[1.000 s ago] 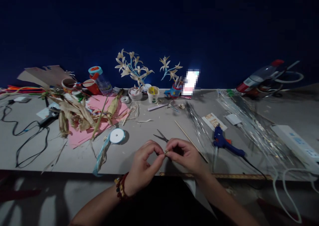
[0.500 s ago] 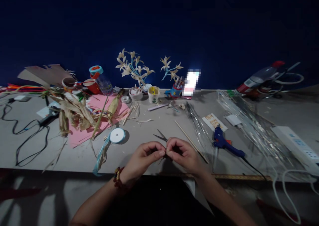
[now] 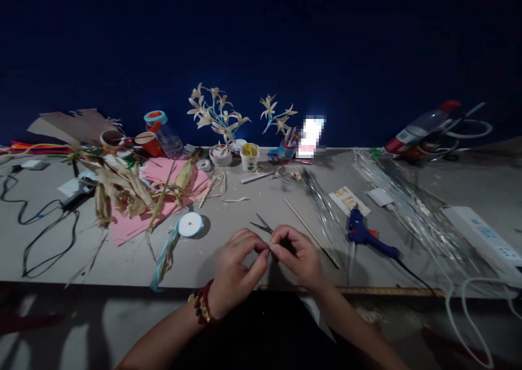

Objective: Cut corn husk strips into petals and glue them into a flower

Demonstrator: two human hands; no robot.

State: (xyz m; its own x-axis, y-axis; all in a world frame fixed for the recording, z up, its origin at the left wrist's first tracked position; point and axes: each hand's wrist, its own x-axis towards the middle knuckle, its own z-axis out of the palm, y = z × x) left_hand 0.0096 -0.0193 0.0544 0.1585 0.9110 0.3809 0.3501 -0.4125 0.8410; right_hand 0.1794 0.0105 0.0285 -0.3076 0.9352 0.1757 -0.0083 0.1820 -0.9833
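Observation:
Near the table's front edge, my left hand and my right hand meet at their fingertips. Both are closed in a pinch, with something between them too small to make out. A bead bracelet is on my left wrist. Just beyond my fingers lie dark scissors, blades spread, with their handles hidden by my right hand. A thin stick rests on the table right of my right hand. To the left of my left hand is a white spool with light blue ribbon trailing from it.
Dried husks lie on pink sheets at left. Pale flower branches stand behind a white cup. At right are a blue glue gun, clear-wrapped wires, a bottle and a power strip.
My left hand has turned at the wrist, its fingers now arched higher and its thumb more upright. My right hand has barely moved. The view has shifted slightly.

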